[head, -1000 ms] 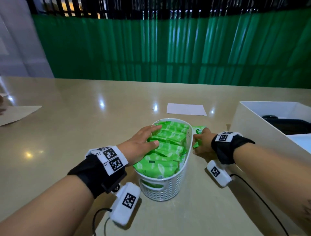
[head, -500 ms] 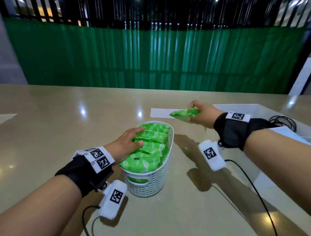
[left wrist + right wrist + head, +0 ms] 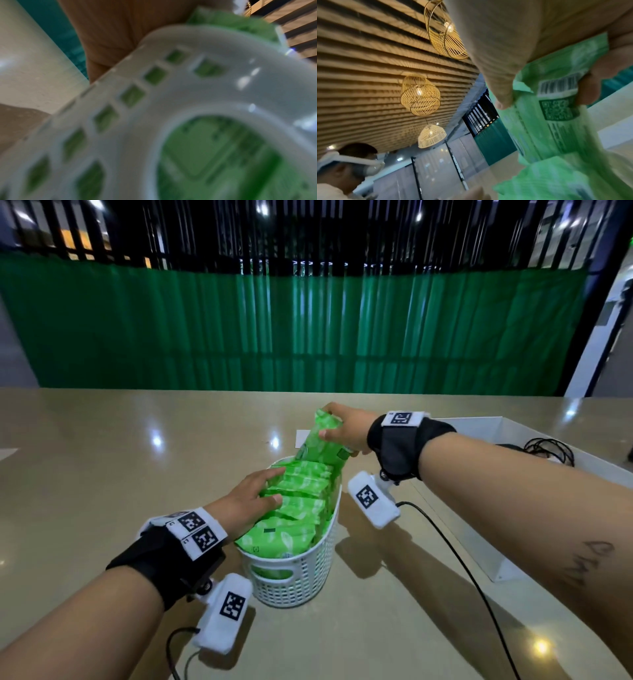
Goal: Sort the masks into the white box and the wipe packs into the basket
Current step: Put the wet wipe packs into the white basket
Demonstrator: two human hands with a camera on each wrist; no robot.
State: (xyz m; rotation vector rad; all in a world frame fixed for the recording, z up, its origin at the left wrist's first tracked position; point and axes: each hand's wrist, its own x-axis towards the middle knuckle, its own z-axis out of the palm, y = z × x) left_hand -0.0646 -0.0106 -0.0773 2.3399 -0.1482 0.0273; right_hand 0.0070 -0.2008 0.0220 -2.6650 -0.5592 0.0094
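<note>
Right hand (image 3: 346,428) gripping a green wipe pack (image 3: 320,436), thumb and fingers curled round its upper half; pack stood nearly upright, lower end dipping into the far end of the white basket (image 3: 294,580). Half a second ago held level and clear of the basket, off to its right above the table; a second ago down at table level, beside the basket's right rim. Barcode and square code on the pack's back seen in the right wrist view (image 3: 559,94), thumb on one side and fingers on the other.

Left hand (image 3: 246,501) laid flat with straight fingers on the stacked wipe packs (image 3: 298,508) that fill the basket, pressing them toward the near-left side; same place and pose as in both earlier frames. Blurred basket wall (image 3: 188,97) with green showing through its holes in the left wrist view.

White box (image 3: 507,501) at the right on the beige table (image 3: 102,474), black cables inside; contents otherwise not discernible. Green curtain (image 3: 308,330) behind the table.
</note>
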